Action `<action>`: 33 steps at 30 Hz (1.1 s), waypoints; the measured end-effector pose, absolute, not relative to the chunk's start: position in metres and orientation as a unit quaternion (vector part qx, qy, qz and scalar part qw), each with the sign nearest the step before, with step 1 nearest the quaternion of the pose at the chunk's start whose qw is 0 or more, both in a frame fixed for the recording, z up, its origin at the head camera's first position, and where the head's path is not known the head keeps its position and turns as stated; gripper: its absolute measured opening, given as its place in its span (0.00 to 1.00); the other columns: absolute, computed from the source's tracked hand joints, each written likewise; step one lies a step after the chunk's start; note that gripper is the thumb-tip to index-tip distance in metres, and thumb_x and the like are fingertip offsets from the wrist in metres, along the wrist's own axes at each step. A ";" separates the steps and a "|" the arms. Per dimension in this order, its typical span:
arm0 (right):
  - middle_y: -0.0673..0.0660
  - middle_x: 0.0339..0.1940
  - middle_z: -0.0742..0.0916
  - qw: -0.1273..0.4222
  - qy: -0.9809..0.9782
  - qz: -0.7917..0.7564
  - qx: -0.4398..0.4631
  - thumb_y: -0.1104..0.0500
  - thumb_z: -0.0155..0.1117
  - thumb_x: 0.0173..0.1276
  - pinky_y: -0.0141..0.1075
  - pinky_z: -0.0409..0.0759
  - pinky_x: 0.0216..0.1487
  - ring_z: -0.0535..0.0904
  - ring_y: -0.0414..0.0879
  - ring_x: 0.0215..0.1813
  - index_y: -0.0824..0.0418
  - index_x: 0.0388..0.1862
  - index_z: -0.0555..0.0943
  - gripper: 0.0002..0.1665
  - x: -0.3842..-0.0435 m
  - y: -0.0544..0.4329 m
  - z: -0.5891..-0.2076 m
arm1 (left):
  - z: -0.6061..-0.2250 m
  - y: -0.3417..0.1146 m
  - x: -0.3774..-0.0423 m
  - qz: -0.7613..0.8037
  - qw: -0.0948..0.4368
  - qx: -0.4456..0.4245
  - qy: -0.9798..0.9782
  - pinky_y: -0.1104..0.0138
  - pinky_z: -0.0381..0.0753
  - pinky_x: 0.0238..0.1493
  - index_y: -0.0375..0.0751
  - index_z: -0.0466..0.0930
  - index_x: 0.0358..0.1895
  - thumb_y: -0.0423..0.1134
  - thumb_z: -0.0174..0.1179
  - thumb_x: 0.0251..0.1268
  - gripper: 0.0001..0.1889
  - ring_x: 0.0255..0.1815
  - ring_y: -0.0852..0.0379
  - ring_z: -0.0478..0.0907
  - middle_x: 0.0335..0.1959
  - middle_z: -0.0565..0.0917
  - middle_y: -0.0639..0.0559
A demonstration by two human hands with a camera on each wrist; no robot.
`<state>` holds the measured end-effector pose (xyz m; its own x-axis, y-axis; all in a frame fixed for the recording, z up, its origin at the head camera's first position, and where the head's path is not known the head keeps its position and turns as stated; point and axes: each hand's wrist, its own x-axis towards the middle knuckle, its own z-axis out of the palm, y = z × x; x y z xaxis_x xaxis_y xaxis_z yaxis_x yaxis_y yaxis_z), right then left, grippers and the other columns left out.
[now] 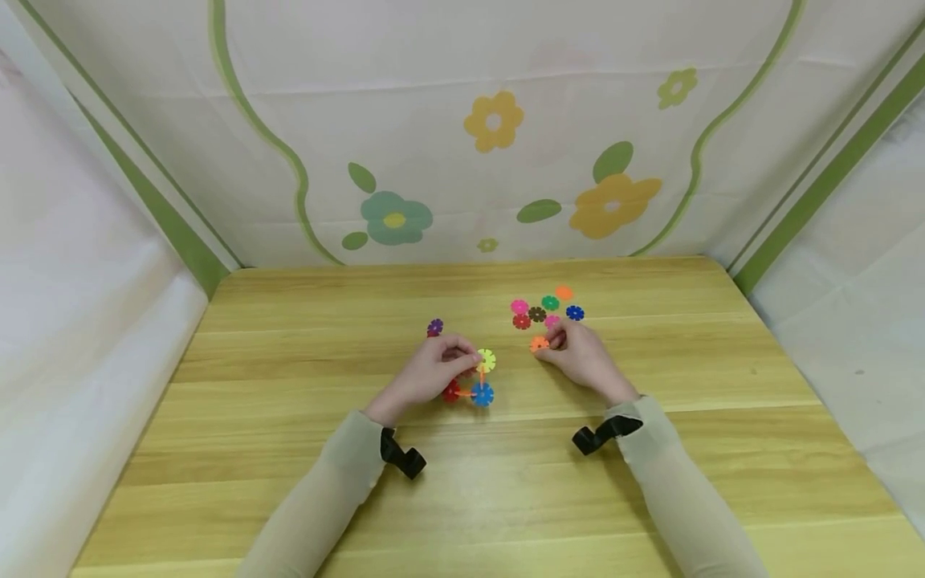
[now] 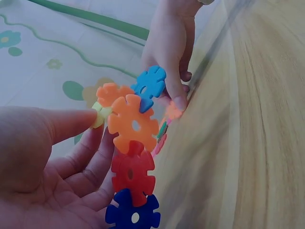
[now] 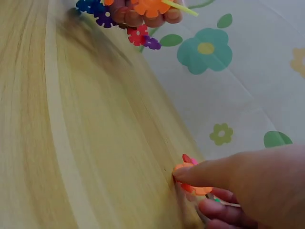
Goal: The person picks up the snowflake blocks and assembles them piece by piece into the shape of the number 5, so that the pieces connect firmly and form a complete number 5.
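My left hand (image 1: pixel 432 371) pinches a yellow-green snowflake disc (image 1: pixel 487 360) between thumb and fingers. That disc belongs to a joined string of notched plastic discs. In the left wrist view the string shows a light blue disc (image 2: pixel 151 82), an orange disc (image 2: pixel 133 123), a red disc (image 2: pixel 131 172) and a dark blue disc (image 2: pixel 134 214). A purple disc (image 1: pixel 435 327) shows beyond the left hand. On the right, my right hand (image 1: pixel 582 355) pinches a loose orange disc (image 1: pixel 539 343) with thumb and fingers, close over the table; its fingers partly cover a pink disc (image 1: pixel 552 321).
Loose discs lie behind the right hand: a pink disc (image 1: pixel 519 307), a red disc (image 1: pixel 521 322), a brown disc (image 1: pixel 537 315), a green disc (image 1: pixel 551 303), an orange disc (image 1: pixel 564 293) and a blue disc (image 1: pixel 575 312). A flowered cloth (image 1: pixel 433 96) stands behind the wooden table (image 1: pixel 289 345).
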<state>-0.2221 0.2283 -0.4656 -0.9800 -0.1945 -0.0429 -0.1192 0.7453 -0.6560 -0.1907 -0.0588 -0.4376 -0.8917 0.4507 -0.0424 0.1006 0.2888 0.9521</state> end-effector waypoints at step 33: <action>0.43 0.37 0.90 -0.009 0.855 -0.473 -0.215 0.54 0.72 0.70 0.41 0.82 0.38 0.82 0.43 0.36 0.52 0.42 0.91 0.06 -0.180 0.190 -0.450 | -0.440 -0.059 -0.189 0.578 0.142 0.134 0.792 0.63 0.83 0.43 0.35 0.83 0.48 0.37 0.61 0.76 0.08 0.39 0.54 0.82 0.37 0.85 0.48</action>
<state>-0.1803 0.1896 -0.4503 -0.9072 -0.3594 0.2188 -0.3764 0.4606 -0.8039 -0.1895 -0.0594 -0.4403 -0.9239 0.3761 -0.0708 0.0471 0.2954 0.9542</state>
